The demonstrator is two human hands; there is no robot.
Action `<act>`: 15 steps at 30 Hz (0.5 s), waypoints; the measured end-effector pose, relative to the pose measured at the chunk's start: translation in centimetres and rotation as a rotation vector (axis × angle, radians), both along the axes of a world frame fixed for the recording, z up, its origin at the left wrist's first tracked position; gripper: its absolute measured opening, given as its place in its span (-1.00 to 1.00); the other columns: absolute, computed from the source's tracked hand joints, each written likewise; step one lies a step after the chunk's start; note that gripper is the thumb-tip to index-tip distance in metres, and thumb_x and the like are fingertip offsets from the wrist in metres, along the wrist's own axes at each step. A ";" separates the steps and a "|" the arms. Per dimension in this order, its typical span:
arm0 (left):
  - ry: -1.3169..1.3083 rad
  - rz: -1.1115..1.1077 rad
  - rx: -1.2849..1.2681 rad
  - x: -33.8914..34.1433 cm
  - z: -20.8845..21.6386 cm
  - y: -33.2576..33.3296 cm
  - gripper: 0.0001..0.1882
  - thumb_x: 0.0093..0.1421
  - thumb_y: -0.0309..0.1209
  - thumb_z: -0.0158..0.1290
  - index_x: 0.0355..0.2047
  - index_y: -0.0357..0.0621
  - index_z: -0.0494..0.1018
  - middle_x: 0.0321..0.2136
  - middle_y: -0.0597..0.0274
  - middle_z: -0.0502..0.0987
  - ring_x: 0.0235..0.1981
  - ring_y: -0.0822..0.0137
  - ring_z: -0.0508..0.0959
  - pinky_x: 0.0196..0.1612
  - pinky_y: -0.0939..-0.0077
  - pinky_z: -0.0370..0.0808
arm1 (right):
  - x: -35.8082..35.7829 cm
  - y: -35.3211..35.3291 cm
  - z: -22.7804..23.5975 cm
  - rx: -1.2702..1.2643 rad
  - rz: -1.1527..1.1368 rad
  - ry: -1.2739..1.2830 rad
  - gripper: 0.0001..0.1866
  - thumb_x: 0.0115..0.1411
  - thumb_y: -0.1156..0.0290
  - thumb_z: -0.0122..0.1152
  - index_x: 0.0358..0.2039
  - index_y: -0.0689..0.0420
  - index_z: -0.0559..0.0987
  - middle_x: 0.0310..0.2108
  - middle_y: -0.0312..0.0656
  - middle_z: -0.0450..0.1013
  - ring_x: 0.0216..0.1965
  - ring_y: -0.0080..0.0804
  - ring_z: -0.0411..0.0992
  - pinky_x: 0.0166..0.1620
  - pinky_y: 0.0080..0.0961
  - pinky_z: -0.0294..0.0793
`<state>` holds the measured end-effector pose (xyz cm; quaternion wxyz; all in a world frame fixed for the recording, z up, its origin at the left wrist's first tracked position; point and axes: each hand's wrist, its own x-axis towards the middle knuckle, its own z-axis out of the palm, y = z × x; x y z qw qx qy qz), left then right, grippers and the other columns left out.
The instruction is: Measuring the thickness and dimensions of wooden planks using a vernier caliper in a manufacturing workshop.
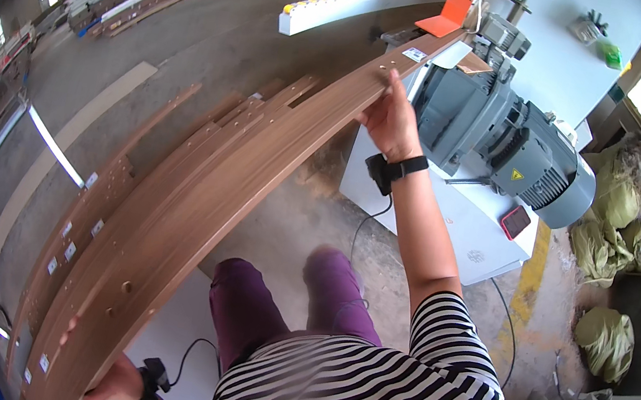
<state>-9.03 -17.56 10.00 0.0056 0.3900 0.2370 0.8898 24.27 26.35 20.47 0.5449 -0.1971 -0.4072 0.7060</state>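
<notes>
A long brown wooden board (pixel 242 161) with small drilled holes runs from the lower left up to a grey motor machine (pixel 500 137). My right hand (pixel 392 119) grips its right edge near the far end, close to the machine. My left hand (pixel 110 385) holds the near end at the lower left. Both wrists wear black bands with cables. The board lies on top of a stack of similar brown boards (pixel 92 221).
The machine sits on a white cabinet (pixel 461 223) with an orange guard (pixel 455 6) at its far end. A white bench (pixel 345 5) and panels lie on the concrete floor beyond. Green-yellow sacks (pixel 621 225) pile up at the right.
</notes>
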 end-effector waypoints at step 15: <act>-0.837 0.455 -0.355 -18.1 -7.4 -23.6 -0.77 0.20 -0.29 0.13 -0.19 -0.11 0.52 -0.46 0.37 0.56 -0.58 0.51 0.39 -0.46 0.66 0.37 | -17.9 -3.5 -7.9 -0.186 0.533 -0.074 -0.74 0.17 0.42 0.20 -0.16 0.20 0.41 -0.38 -0.23 0.42 -0.36 -0.38 0.46 -0.10 -0.30 0.57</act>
